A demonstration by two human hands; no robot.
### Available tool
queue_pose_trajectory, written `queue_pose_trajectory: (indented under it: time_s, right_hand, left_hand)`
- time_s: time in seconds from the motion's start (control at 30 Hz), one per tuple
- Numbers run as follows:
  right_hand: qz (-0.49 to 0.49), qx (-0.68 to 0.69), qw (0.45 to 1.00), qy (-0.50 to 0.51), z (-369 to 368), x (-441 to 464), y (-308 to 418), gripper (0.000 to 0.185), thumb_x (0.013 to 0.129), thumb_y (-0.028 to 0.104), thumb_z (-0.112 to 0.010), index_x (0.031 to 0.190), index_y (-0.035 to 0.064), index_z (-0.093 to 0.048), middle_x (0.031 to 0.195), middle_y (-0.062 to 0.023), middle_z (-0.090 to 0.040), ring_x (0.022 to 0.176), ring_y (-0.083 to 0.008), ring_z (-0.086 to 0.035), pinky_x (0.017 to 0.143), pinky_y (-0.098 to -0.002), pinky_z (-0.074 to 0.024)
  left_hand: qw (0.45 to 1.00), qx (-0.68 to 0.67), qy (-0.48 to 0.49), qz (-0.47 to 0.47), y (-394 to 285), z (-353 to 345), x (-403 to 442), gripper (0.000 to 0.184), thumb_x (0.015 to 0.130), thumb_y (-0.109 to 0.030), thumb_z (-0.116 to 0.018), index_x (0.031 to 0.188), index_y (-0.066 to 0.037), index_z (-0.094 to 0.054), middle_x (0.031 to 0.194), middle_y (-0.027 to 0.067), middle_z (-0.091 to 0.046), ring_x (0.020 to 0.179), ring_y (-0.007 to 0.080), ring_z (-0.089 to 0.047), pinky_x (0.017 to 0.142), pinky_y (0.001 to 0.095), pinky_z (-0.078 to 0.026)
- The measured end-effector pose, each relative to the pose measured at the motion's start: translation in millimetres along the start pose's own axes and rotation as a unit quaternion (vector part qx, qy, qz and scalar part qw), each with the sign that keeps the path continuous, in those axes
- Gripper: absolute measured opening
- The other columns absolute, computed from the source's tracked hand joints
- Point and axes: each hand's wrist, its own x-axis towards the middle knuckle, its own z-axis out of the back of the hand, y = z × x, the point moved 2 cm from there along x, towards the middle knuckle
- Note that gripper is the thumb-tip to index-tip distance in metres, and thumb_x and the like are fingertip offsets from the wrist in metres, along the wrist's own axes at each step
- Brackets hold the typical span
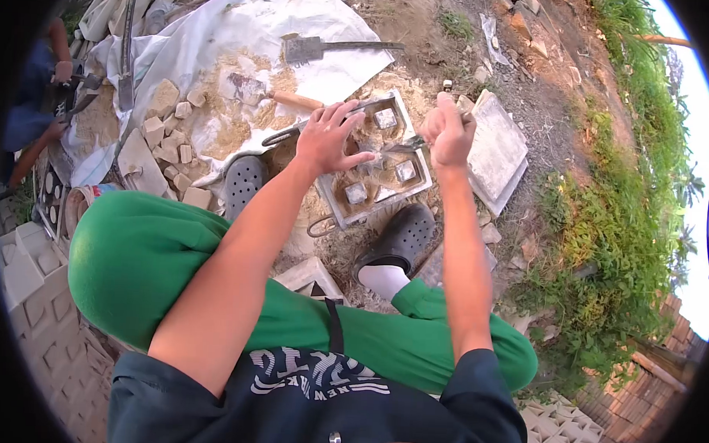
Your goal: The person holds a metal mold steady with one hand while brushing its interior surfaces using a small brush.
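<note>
A square metal mould (415, 191) with loop handles lies on the ground between my feet. Inside it are several square blocks with pale tops, such as the one at the lower right (405, 172), and sandy material around them. My left hand (326, 138) is spread over the mould's left edge, fingers apart; whether it presses on the rim I cannot tell. My right hand (449, 135) is closed in a fist round the handle of what looks like a small trowel (405, 145). Its blade points left over the mould's interior.
A white sheet (322, 17) bears sandy powder, a flat scraper (304, 50) and a wooden-handled tool (296, 100). Flat slabs (497, 152) lie at right. Broken block pieces (170, 141) are at left. Another person's hand (61, 72) works at far left. Patterned blocks (61, 352) stand lower left.
</note>
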Motion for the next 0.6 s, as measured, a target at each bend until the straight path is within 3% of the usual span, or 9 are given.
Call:
queue_pose_trajectory:
  time_s: [0.07,0.1,0.2,0.3,0.33,0.37,0.4,0.47,0.6]
  right_hand:
    - [0.078,-0.023,0.996,0.03,1.8,1.6,36.5,0.052,0.094,0.02,-0.051,0.046,0.0169,-0.03,0.04,0.0036,-0.027,0.035,-0.011,-0.025,0.035,-0.0287,-0.0196]
    - [0.058,0.01,0.998,0.01,-4.2,-0.3,59.4,0.053,0.095,0.023,-0.047,0.047,0.0176,-0.026,0.04,0.0037,-0.024,0.035,-0.0114,-0.021,0.036,-0.0304,-0.0183]
    - [0.065,0.087,0.993,-0.041,-3.9,-4.4,91.6,0.052,0.094,0.018,-0.051,0.047,0.0154,-0.031,0.04,0.0045,-0.029,0.033,-0.0081,-0.024,0.035,-0.0284,-0.0173]
    - [0.091,0.065,0.993,-0.039,4.2,-10.1,52.1,0.05,0.093,0.015,-0.049,0.047,0.0157,-0.03,0.042,0.0042,-0.031,0.034,-0.0074,-0.026,0.035,-0.0272,-0.0179]
    - [0.134,0.043,0.99,-0.022,9.9,-13.5,16.6,0.048,0.092,0.011,-0.045,0.047,0.0155,-0.03,0.044,0.0035,-0.033,0.036,-0.007,-0.028,0.035,-0.0266,-0.0186]
    - [0.085,0.039,0.995,-0.04,12.2,-17.1,-26.4,0.046,0.09,0.008,-0.043,0.047,0.0146,-0.03,0.046,0.0031,-0.033,0.037,-0.0067,-0.028,0.035,-0.0261,-0.0195]
    - [0.116,0.067,0.989,-0.055,6.6,-23.3,-40.9,0.045,0.091,0.008,-0.045,0.049,0.0135,-0.03,0.046,0.0031,-0.032,0.038,-0.0068,-0.027,0.036,-0.0261,-0.0192]
    - [0.112,0.041,0.992,-0.042,3.5,-24.4,-34.5,0.045,0.092,0.009,-0.047,0.051,0.0135,-0.029,0.047,0.0032,-0.03,0.038,-0.0067,-0.025,0.037,-0.0262,-0.0189]
    - [0.112,0.034,0.993,-0.036,7.3,-19.5,8.5,0.047,0.094,0.011,-0.047,0.051,0.0137,-0.03,0.045,0.0036,-0.03,0.037,-0.0067,-0.023,0.037,-0.0272,-0.0183]
  left_hand:
    - [1.0,-0.011,-0.004,0.001,0.8,-0.3,-1.3,0.076,0.076,-0.064,-0.066,0.131,-0.013,-0.052,0.144,0.0073,-0.043,0.135,0.0268,-0.039,0.109,0.0473,-0.034]
    - [1.0,-0.011,-0.001,0.002,0.8,0.0,-1.3,0.076,0.076,-0.063,-0.066,0.131,-0.013,-0.052,0.144,0.0073,-0.043,0.135,0.0268,-0.039,0.109,0.0475,-0.034]
    - [1.0,-0.016,-0.003,0.0,2.4,-2.9,-0.4,0.077,0.076,-0.064,-0.066,0.132,-0.013,-0.051,0.144,0.0073,-0.043,0.134,0.0271,-0.039,0.108,0.0476,-0.034]
    - [1.0,0.007,0.009,0.004,4.2,-3.3,0.8,0.083,0.076,-0.072,-0.059,0.133,-0.011,-0.052,0.144,0.0063,-0.042,0.134,0.0268,-0.038,0.11,0.0459,-0.033]
    - [1.0,0.007,0.009,0.002,3.5,-3.3,-0.2,0.083,0.076,-0.072,-0.059,0.133,-0.011,-0.052,0.144,0.0064,-0.042,0.134,0.0268,-0.038,0.11,0.0459,-0.033]
    - [1.0,0.008,0.007,0.0,3.5,-3.0,-0.3,0.083,0.076,-0.072,-0.059,0.132,-0.011,-0.052,0.145,0.0065,-0.042,0.134,0.0268,-0.038,0.11,0.046,-0.033]
    - [1.0,0.008,0.006,0.001,3.6,-1.9,-0.4,0.083,0.076,-0.072,-0.059,0.132,-0.011,-0.052,0.145,0.0065,-0.042,0.134,0.0268,-0.038,0.11,0.046,-0.033]
    - [1.0,-0.009,0.005,-0.003,3.6,-1.2,0.2,0.078,0.076,-0.065,-0.064,0.133,-0.013,-0.051,0.144,0.0078,-0.043,0.134,0.0277,-0.039,0.109,0.0469,-0.034]
    - [1.0,-0.003,0.006,0.001,5.5,-3.8,1.3,0.078,0.077,-0.065,-0.063,0.133,-0.013,-0.05,0.144,0.008,-0.043,0.133,0.0282,-0.04,0.109,0.047,-0.034]
